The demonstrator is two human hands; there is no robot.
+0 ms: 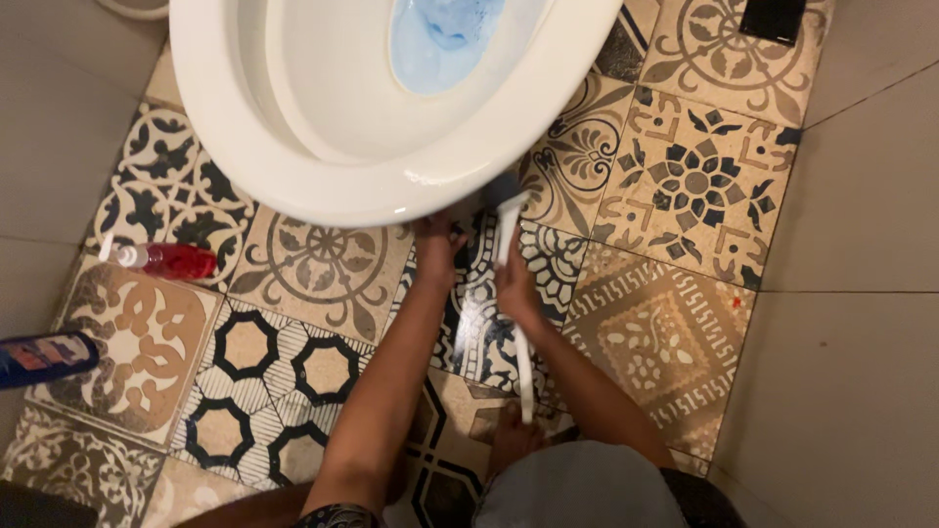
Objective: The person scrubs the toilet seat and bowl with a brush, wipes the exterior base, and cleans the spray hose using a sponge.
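Holding: the right hand is wrapped around the white handle of a toilet brush, gripping it a little below the brush end.
Brush place: just under the front rim of the toilet bowl, over the patterned floor tiles.
Brush axis: its long axis runs nearly straight up and down the picture, slightly tilted; the dark head end points away from the person toward the bowl's underside, and the handle's tail points back toward the person's knees.
Left hand: the left hand is up against the bowl's outer front wall, fingers curled on it; whether it grips anything I cannot tell.
Bowl: white, with blue-tinted water pooled at the top of the view.
Risk: the brush head sits close under the rim, so a sharp push could knock it against the porcelain and flick droplets onto the tiles or the forearms; a wet handle could also slip in the grip.
Floor left: a red spray bottle lies on its side well apart from the hands, and a dark blue bottle lies at the left edge.
Top right: a dark flat object, too cropped to identify.
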